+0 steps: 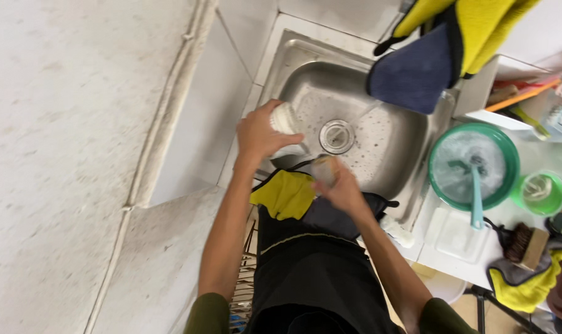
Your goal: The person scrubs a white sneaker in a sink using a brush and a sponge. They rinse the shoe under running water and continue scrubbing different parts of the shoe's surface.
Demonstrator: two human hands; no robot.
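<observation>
- A small white cup (285,117) is held in the left hand (259,133), over the left side of the steel sink (306,80).
- The left fingers are curled around the cup's side, so the hand is closed on it.
- A tan sponge (324,170) is pinched in the right hand (340,188), at the near edge of the sink, just beside the cup.
- The cup is tipped on its side. Its long line runs from the palm out toward the drain (336,136). Which end is the open mouth cannot be told, because much of it is hidden by the fingers.
- A thin stream of water (370,110) is seen falling into the sink, and the sink floor is wet and bubbly.
- The cup could be dropped if it is wet and soapy, since only part of it is gripped. A knock against the hard steel could chip it.
- Water could be splashed out onto the yellow cloth (284,195) hung over the sink's near edge.
- A green bowl (503,148) with a teal spoon (476,195) is kept on the counter to the right, well apart from both hands.
- A blue and yellow cloth (429,55) is hung above the far side of the sink.
</observation>
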